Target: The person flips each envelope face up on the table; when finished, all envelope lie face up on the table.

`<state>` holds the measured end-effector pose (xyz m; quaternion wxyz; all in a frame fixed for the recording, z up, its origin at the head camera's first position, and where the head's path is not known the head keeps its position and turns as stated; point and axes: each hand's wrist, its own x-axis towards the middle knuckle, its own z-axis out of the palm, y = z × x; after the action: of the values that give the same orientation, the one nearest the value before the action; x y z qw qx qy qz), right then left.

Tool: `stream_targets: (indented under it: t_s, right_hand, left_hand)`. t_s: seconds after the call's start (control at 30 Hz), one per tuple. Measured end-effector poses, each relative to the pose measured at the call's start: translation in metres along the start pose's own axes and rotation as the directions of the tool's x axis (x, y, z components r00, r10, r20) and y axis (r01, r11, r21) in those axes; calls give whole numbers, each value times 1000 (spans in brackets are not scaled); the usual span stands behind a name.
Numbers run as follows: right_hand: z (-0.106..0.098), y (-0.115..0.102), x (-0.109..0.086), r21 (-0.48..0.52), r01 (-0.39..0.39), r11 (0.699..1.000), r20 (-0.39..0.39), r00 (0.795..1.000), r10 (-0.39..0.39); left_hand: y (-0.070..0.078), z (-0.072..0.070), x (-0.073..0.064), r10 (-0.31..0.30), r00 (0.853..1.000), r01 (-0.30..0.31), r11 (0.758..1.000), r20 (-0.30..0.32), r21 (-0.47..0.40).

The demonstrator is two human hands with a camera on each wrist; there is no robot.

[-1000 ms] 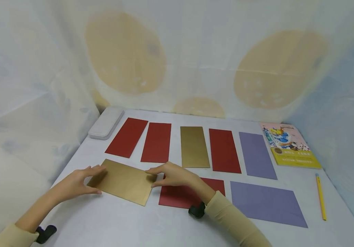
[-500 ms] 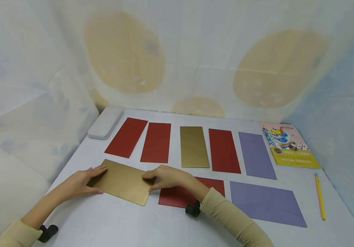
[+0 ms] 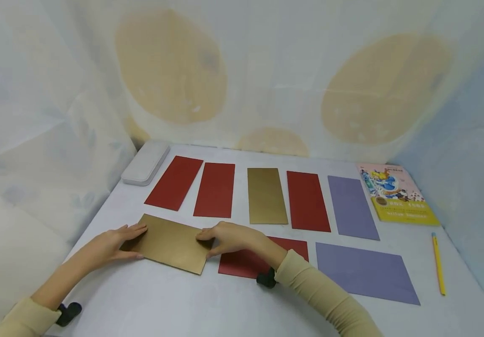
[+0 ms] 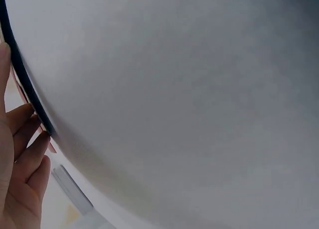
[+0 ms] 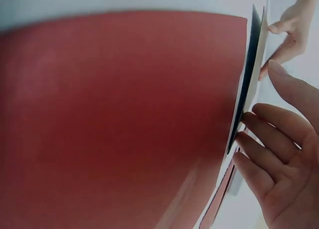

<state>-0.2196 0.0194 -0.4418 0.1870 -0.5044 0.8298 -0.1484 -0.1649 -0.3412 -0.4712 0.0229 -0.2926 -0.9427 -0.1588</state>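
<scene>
A gold rectangular card [image 3: 172, 243] lies at an angle at the near left of the white table. The left hand [image 3: 104, 248] holds its left end, fingers at the far side and thumb by the near edge. Its right end is gripped by the right hand [image 3: 233, 238], fingers on top and thumb at the side edge. In the right wrist view the gold card [image 5: 254, 59] appears edge-on beside the right hand's fingertips [image 5: 241, 117]. Under the right forearm lies a red card [image 3: 242, 264], partly hidden.
Behind are red cards [image 3: 214, 189], another gold card [image 3: 267, 196] and a purple card [image 3: 353, 208]. A second purple card [image 3: 366, 274] lies near right, by a yellow pencil [image 3: 438, 264]. A picture book [image 3: 398, 194] and a white case [image 3: 146, 163] occupy the back corners.
The right hand has shifted slightly left, its fingers farther over the gold card's right end. The left hand and card stay nearly in place; the head view has tilted a little.
</scene>
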Motion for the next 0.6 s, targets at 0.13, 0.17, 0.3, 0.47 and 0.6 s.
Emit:
stream_targets:
  t_s: [0.13,0.17,0.3,0.47,0.6]
  right_hand:
    - [-4,2,0,24,6,1000,6,1000,-6]
    - [-4,2,0,29,9,1000,9,1000,-10]
    - [-5,1,-2,32,17,999,16,1000,-18]
    - [-7,-3,-5,50,15,999,26,1000,-17]
    - [-9,-6,-8,68,16,998,38,999,-19]
  left_hand:
    - [1,-3,1,-16,1000,16,1000,-7,-7]
    - [1,-4,0,-27,1000,27,1000,-9,-16]
    - [4,-9,-3,-83,996,82,994,-14,-70]
    - [10,-20,-4,-132,991,130,985,-15,-111]
    - [14,-28,-4,-144,990,142,984,-10,-112]
